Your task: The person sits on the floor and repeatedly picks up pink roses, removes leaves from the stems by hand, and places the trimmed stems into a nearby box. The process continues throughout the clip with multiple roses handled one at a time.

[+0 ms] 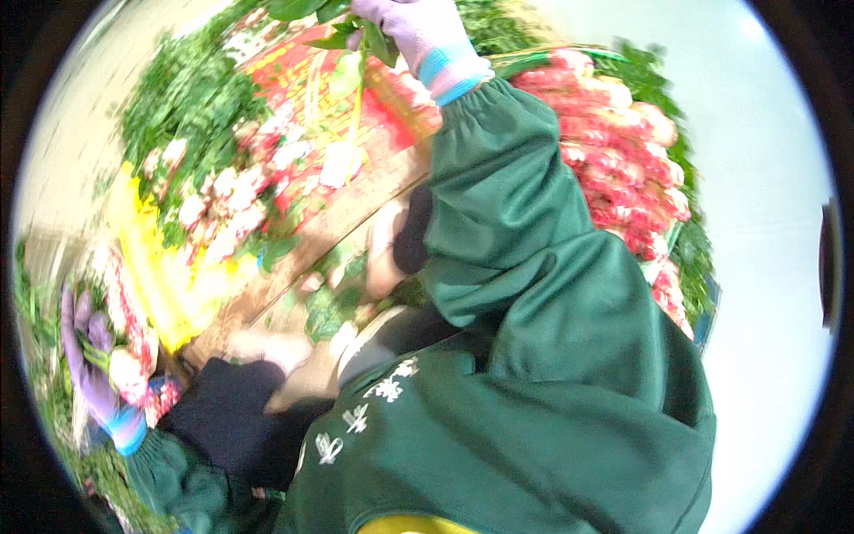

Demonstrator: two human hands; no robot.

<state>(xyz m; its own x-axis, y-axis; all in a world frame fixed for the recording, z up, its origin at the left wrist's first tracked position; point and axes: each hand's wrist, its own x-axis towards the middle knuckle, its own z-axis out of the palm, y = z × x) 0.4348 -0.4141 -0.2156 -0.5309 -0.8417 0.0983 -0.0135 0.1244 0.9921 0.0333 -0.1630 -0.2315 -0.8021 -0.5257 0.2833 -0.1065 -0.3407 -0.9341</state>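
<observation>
My right hand (407,30), in a lilac knit glove with a blue and pink cuff, is at the top edge, closed on the leafy stem of a pale rose (341,163). That rose hangs head down over a red printed sheet (393,100). At the far left my left hand (93,360), gloved alike, holds green stems with pale pink rose heads (129,375) beside its palm. Both green sleeves reach up to the cuffs. Motion blur hides the fingers' exact grip.
A wooden board (293,257) runs diagonally before my legs. Red and white roses (227,207) with foliage lie beyond it, near yellow material (167,294). A large rose bundle (614,153) stands at the right. Fallen leaves (327,314) lie by my feet.
</observation>
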